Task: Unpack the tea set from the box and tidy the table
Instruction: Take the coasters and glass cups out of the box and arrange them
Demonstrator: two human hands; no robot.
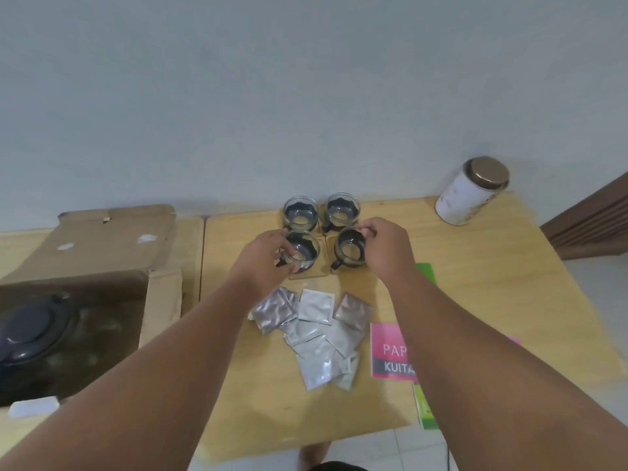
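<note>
- Over the near pair of cups, both hands are at work: the left hand (268, 253) curls its fingers round the near left cup (306, 251), and the right hand (384, 246) pinches the rim of the near right cup (350, 251) with its fingertips.
- Each grip looks meant to square a cup on its coaster (307, 275), so that these two line up with the two far cups (300, 212) just behind them.
- Just in front of the cups lies a loose heap of sachets (316, 331), under the forearms and easy to brush.
- Right of the sachets, a pink booklet (390, 351) and a green sheet (426, 271) lie partly hidden by the right arm.
- Far right of the cups, a white tin (470, 192) stands well apart on the table (492, 283).
- Left of the cups, the open box (159, 300) holds a dark teapot (34, 328), not yet unpacked; I'd judge that comes next.
</note>
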